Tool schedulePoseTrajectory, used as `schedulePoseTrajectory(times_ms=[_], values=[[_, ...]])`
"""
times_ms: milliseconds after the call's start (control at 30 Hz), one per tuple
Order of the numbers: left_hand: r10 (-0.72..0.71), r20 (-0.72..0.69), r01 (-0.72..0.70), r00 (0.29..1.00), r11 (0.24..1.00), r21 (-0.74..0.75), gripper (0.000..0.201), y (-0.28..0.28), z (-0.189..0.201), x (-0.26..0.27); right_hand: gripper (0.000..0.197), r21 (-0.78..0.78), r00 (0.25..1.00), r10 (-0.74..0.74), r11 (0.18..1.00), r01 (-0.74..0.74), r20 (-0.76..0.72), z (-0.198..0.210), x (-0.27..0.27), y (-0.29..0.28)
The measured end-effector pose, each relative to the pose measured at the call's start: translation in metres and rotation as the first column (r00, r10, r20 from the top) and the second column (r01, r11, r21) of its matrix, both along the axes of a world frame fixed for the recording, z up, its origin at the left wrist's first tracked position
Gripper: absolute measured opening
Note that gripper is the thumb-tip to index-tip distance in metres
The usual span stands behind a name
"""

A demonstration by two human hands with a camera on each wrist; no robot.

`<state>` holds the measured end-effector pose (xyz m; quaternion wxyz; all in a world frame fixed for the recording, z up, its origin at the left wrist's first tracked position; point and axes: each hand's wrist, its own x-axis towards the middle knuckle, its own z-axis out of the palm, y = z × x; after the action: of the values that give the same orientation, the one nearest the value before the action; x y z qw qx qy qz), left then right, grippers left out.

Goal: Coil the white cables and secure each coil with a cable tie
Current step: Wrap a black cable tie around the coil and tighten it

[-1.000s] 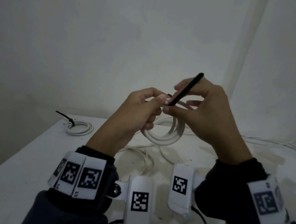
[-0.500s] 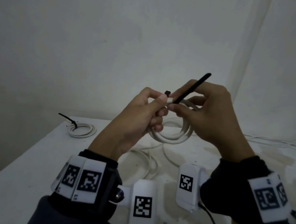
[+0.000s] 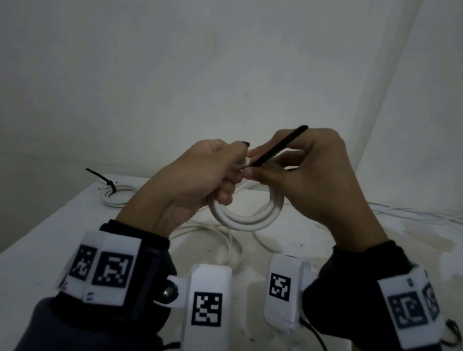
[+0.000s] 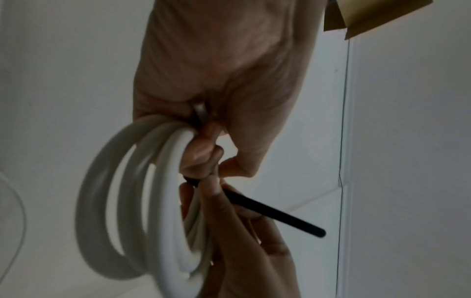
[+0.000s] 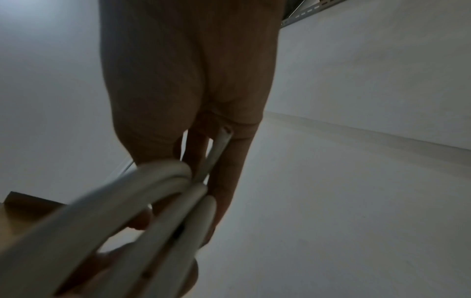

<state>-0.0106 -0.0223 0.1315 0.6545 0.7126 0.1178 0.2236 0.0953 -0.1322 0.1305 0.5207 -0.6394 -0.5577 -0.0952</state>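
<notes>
One tied coil (image 3: 117,194) lies far left on table (image 3: 23,251); left hand (image 3: 194,176) grips 2nd coil (image 3: 247,221), right hand (image 3: 310,174) pinches black cable tie (image 3: 281,148), not yet cinched; loose cables (image 3: 425,215) remain far right.

Both forearms wear dark sleeves (image 3: 103,332) ending in black cuffs. Each wrist carries a white band (image 3: 103,269) printed with square black-and-white coded markers, and a white box-shaped unit (image 3: 206,313) with its own marker sits inboard of each. A metal stud joins the left unit to its band; a black cable (image 3: 322,349) trails from what seems the right unit (image 3: 282,291).
</notes>
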Motion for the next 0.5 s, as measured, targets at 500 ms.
schedulePoseTrajectory(times_ms=[500], values=[[0.18, -0.079, -0.172, 0.98, 0.98, 0.097, 0.032, -0.012, -0.008, 0.01, 0.015, -0.136, 0.994, -0.029, 0.991, 0.015, -0.108, 0.002, -0.002, -0.012]])
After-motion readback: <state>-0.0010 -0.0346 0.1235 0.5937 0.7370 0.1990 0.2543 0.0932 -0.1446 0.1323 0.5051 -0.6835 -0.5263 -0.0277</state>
